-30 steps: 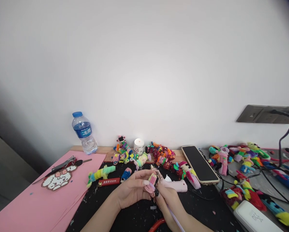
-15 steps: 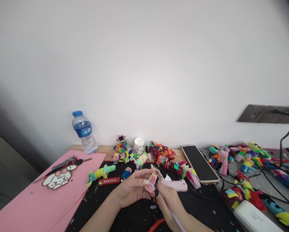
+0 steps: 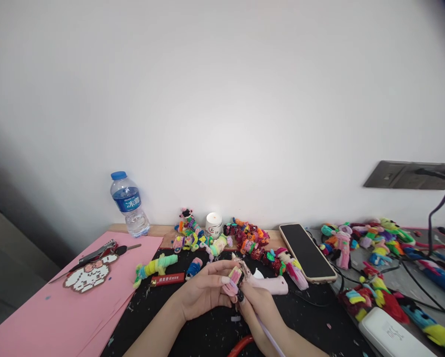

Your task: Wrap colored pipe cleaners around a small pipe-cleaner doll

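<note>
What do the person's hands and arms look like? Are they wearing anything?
Both forearms are bare, with no sleeves, gloves or watch in view. The left hand has long nails painted pale pink. The right hand shows a long nail painted black. No rings can be made out.

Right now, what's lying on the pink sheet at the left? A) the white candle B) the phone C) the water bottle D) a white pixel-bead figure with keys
D: the white pixel-bead figure with keys lies on the pink sheet; the phone lies to the right and the water bottle and candle stand by the wall.
</note>
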Demonstrator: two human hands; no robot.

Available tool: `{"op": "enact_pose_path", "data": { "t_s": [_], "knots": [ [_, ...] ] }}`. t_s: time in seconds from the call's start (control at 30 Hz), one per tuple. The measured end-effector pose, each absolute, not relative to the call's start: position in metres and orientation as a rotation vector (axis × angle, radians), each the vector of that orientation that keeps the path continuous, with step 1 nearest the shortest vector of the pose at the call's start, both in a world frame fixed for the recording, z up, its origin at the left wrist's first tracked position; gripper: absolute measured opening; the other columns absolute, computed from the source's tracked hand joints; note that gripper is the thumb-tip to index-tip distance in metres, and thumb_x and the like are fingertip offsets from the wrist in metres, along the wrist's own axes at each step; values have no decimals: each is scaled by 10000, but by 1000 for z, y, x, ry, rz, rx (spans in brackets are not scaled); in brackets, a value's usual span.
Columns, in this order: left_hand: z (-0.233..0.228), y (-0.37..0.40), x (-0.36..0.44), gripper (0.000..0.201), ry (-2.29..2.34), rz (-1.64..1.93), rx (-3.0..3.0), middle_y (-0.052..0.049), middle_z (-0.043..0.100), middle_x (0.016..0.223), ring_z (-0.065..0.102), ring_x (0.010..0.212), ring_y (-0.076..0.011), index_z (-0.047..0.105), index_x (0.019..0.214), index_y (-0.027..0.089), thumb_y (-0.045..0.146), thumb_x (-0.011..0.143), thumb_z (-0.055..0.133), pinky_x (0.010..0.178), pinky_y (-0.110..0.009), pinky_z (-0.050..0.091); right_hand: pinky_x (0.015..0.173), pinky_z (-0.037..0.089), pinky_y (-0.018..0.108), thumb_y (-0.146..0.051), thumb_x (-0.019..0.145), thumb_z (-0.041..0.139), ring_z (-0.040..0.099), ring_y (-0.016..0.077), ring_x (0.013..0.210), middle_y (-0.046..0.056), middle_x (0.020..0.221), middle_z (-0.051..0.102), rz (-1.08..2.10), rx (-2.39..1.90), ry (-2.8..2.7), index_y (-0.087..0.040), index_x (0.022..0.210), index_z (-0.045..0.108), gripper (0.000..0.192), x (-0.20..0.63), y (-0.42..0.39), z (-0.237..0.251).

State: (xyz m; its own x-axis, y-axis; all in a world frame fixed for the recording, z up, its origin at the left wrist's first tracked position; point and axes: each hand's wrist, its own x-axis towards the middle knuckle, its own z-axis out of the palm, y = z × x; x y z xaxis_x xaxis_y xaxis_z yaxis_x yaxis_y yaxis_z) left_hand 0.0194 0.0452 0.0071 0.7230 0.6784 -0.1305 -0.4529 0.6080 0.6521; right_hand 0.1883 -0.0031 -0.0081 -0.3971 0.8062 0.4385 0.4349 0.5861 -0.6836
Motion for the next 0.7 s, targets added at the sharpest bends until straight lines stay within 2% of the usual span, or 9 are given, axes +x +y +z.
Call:
{"op": "enact_pose_path", "data": {
  "t_s": [0.7],
  "knots": [
    [2,47,19,311,366,665,667,-21,625,821,624,659,-142,664,992,196,131,689,667,623,-270,458,548,344,236,-162,898,307,458,129,583,11,682,523,573,-971,-2036,-193,809,445,167,188,-3,-6]
  ]
}}
